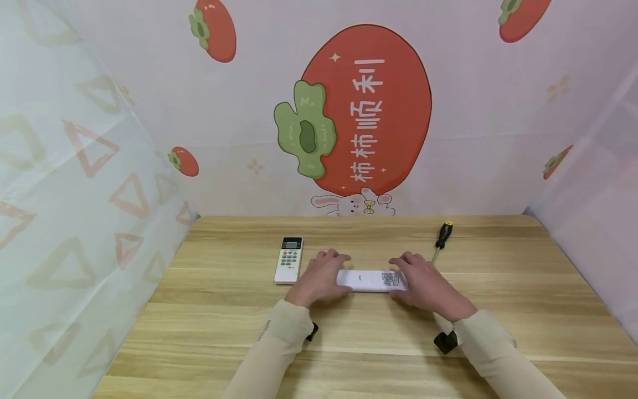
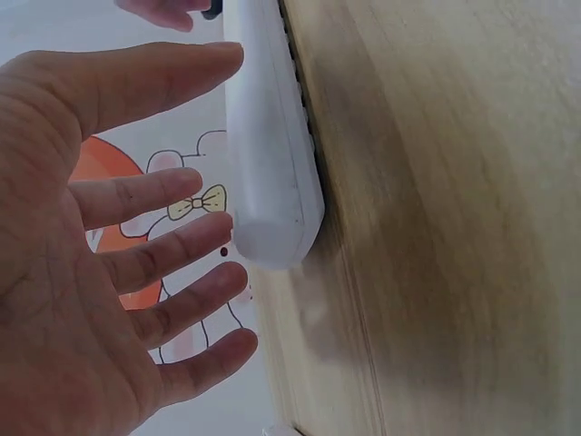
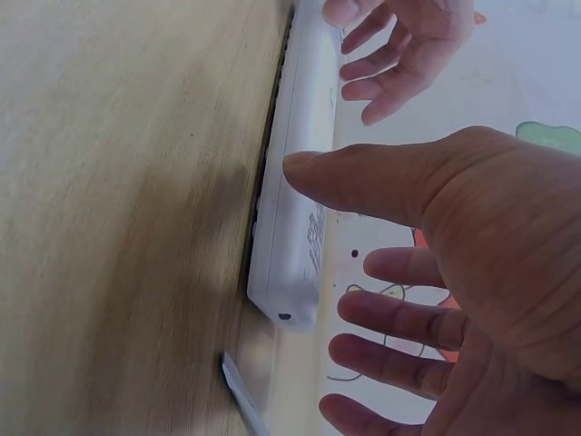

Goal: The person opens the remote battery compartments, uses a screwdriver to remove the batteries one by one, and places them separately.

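A white remote control lies on the wooden table with its back up, a printed square code near its right end. Small buttons show along its underside in both wrist views. My left hand is at its left end, thumb and fingers spread on either side. In the left wrist view the left thumb overlaps the casing; contact is unclear. My right hand is at the other end, its thumb at the casing's edge and its fingers extended. Neither hand is curled round the remote.
A second remote control, buttons up, lies to the left, beyond my left hand. Behind the right hand is a screwdriver with a black handle. The table ends at a printed backdrop.
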`<state>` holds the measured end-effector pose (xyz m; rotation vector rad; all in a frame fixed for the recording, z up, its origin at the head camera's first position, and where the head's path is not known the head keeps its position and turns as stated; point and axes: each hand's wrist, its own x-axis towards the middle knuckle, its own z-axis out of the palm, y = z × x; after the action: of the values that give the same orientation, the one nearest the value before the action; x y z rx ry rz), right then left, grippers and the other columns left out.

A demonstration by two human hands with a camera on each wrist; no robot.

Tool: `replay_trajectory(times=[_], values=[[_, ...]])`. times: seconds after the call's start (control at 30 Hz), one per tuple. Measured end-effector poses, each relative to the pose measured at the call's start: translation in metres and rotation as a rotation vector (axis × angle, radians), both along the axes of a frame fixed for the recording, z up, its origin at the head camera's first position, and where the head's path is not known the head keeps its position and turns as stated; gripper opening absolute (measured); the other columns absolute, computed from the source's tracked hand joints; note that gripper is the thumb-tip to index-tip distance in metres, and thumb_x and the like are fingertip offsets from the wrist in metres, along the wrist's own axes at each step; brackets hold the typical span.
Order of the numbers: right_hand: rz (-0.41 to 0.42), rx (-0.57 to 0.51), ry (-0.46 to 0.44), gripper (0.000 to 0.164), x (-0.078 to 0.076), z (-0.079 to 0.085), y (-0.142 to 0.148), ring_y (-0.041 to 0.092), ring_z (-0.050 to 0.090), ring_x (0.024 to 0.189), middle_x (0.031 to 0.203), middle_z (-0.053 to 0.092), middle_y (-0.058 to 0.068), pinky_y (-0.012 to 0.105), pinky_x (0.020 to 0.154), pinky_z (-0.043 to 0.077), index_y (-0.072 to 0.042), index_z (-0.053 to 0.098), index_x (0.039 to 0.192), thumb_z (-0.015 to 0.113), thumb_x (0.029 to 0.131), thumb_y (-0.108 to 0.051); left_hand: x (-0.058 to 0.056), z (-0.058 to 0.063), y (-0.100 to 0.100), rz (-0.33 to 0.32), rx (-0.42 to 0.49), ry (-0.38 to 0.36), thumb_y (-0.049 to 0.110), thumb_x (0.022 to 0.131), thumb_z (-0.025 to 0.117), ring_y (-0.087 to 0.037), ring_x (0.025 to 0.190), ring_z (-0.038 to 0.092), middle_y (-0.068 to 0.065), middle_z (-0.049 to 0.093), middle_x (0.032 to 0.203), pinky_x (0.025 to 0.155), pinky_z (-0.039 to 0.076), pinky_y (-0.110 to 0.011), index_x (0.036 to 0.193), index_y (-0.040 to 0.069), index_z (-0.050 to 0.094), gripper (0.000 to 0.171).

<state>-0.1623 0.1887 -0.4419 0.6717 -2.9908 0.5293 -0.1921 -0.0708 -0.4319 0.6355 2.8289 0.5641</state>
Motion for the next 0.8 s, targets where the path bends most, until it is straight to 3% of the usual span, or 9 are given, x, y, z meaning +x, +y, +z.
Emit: replay_trajectory(times=[0.47,0.8], values=[[-0.018,-0.016,0.032,0.066,0.003,0.002,0.01,0.036,0.057,0.112,0.122,0.061,0.015,0.06,0.093,0.045,0.0,0.062,0.132,0.09,0.077,-0.026,-0.001,-0.011,0.014,-0.049,-0.086,0.004,0.039,0.08,0.086,-0.028,0.127,0.046,-0.007,0.054,0.138,0.109,0.037,-0.05,0.145,0.016,0.057,0.075],[-0.04,-0.007,0.013,0.067,0.004,0.004,0.017,0.038,0.056,0.113,0.122,0.06,0.015,0.061,0.092,0.045,-0.002,0.062,0.133,0.089,0.078,-0.028,0.0,-0.014,0.016,-0.055,-0.103,0.01,0.039,0.081,0.085,-0.026,0.121,0.047,-0.006,0.056,0.133,0.103,0.041,-0.048,0.14,0.015,0.061,0.068]])
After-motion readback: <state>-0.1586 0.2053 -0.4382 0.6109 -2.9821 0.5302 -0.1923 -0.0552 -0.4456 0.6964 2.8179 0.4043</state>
